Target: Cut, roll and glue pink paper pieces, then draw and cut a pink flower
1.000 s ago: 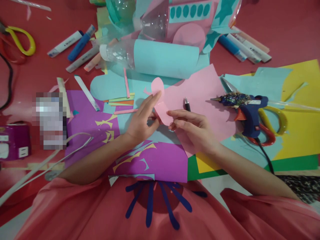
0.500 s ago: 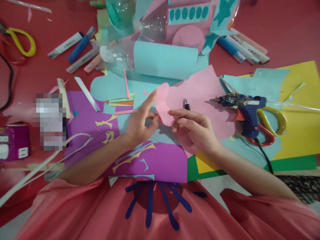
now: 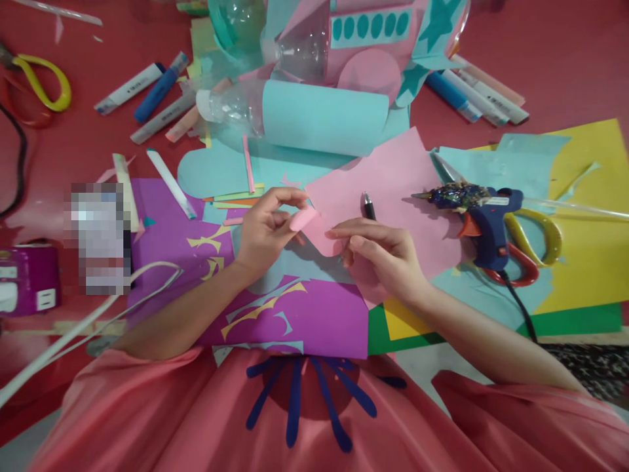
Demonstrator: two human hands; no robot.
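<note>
Bending a small pink paper cutout [image 3: 314, 229] between both hands.
Left hand [image 3: 268, 229] pinches its curled end; right hand [image 3: 378, 252] pinches the other; too hard a squeeze could crease it; the glue gun [image 3: 484, 216] lies near.

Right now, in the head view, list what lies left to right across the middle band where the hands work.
Purple box → purple paper → left hand → pink cutout → right hand → glue gun → yellow paper.

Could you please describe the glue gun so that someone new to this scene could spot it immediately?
Start at the big yellow sheet on the right of the red table. At its left edge the glue gun lies across yellow-handled scissors. Only it has a dark blue body, an orange trigger and a black cord.
</note>
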